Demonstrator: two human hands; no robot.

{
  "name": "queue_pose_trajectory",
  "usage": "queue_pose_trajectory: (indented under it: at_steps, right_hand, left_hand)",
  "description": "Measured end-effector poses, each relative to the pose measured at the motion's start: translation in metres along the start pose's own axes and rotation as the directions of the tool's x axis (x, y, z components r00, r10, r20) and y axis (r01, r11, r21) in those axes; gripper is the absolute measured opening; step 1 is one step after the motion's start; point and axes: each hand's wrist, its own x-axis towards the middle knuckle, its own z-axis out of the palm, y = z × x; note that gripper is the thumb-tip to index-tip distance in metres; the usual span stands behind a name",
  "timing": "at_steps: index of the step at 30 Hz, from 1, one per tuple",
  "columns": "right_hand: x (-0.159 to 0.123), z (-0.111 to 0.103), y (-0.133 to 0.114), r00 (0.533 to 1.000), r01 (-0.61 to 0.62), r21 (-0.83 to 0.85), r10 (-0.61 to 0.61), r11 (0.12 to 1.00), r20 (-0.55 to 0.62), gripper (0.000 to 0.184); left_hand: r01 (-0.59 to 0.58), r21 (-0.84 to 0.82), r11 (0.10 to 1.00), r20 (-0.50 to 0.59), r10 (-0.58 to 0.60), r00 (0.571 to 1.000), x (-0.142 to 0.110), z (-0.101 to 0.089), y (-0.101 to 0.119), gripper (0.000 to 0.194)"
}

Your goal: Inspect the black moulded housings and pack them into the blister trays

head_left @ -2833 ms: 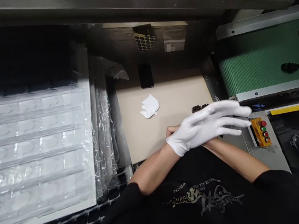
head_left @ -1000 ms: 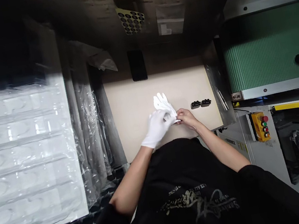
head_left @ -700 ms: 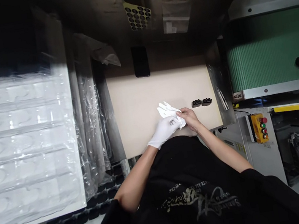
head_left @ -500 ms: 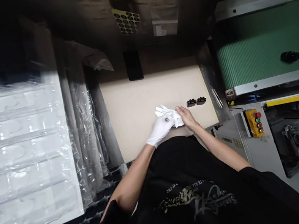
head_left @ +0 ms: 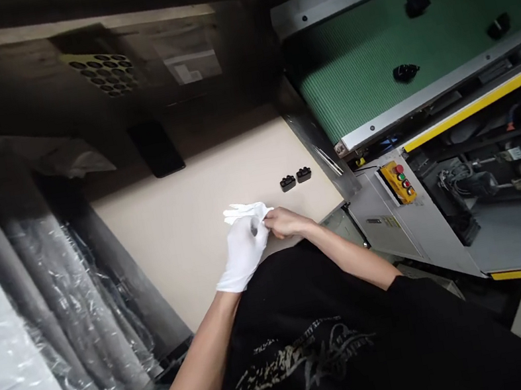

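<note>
My left hand (head_left: 244, 248) wears a white glove and is closed on a second, loose white glove (head_left: 243, 211). The loose glove's fingers stick out to the left above my hand. Bare, my right hand (head_left: 285, 222) pinches the same glove at its right end. Both hands are close together over the front part of the pale tabletop (head_left: 184, 222), just in front of the black shirt. A little beyond my right hand, two small black parts (head_left: 288, 182) stand side by side on the tabletop.
A black phone (head_left: 156, 149) lies at the back left. Rightward, a green conveyor belt (head_left: 358, 63) carries several black parts, with a yellow button box (head_left: 397, 183) below it. Clear plastic sheeting (head_left: 79, 308) hangs along the left side, near white trays (head_left: 4, 374).
The view has turned to the right, bringing more of the conveyor into sight. My hands remain on the loose glove, and its right end is now drawn in closer to my right fingers.
</note>
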Motion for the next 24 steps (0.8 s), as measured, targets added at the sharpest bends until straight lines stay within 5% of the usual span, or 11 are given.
queue_pose_trajectory:
  at_steps: [5,12,16,19,21,24]
  right_hand:
    - [0.024,-0.005,-0.004,0.982,-0.162,0.471,0.097,0.867,0.159,0.032]
    - [0.021,0.007,-0.007,0.997,0.077,0.541,-0.065,0.838,-0.043,0.026]
    - [0.017,0.004,0.002,0.930,0.292,0.271,-0.206,0.917,-0.304,0.017]
    - [0.020,-0.009,0.007,0.876,0.247,0.040,-0.205,0.968,-0.436,0.021]
    - [0.019,-0.015,0.007,0.884,0.221,0.031,-0.186,0.975,-0.429,0.025]
    - [0.010,-0.011,0.003,0.938,0.261,0.050,-0.241,0.964,-0.251,0.039]
  left_hand:
    - [0.040,-0.159,0.987,0.011,-0.039,0.999,-0.010,0.001,0.004,0.031]
    - [0.114,-0.311,0.943,0.079,-0.094,0.992,-0.007,0.009,0.000,0.029]
    - [0.097,-0.179,0.979,-0.043,-0.106,0.993,0.008,-0.002,-0.004,0.030]
    - [0.079,-0.069,0.994,-0.208,-0.092,0.974,0.014,-0.017,-0.001,0.023]
    - [0.056,-0.019,0.998,-0.223,-0.059,0.973,0.017,-0.023,0.006,0.021]
    - [-0.009,0.165,0.986,-0.037,0.015,0.999,0.022,-0.019,0.019,0.021]
